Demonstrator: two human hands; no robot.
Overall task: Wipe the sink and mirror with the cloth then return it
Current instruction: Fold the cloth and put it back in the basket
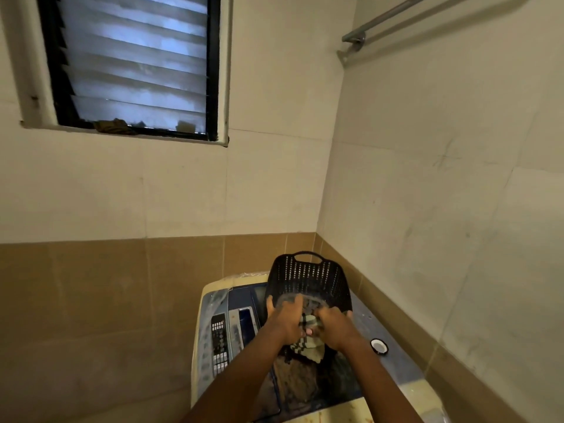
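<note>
A pale cloth [309,346] with dark checks hangs between my two hands over a black plastic basket [308,279]. My left hand [287,320] grips the cloth's upper left part, fingers reaching over the basket's near rim. On the cloth's right side my right hand [334,326] is closed. The basket stands on top of a washing machine [210,340] in the room's corner. Darker brownish fabric [297,380] lies below the cloth. No sink or mirror is in view.
The machine's control panel [219,346] runs along its left side. A small round black-and-white object [379,346] lies on the machine's right edge. Tiled walls close in behind and to the right, with a louvred window [134,62] upper left and a metal rail [396,13] upper right.
</note>
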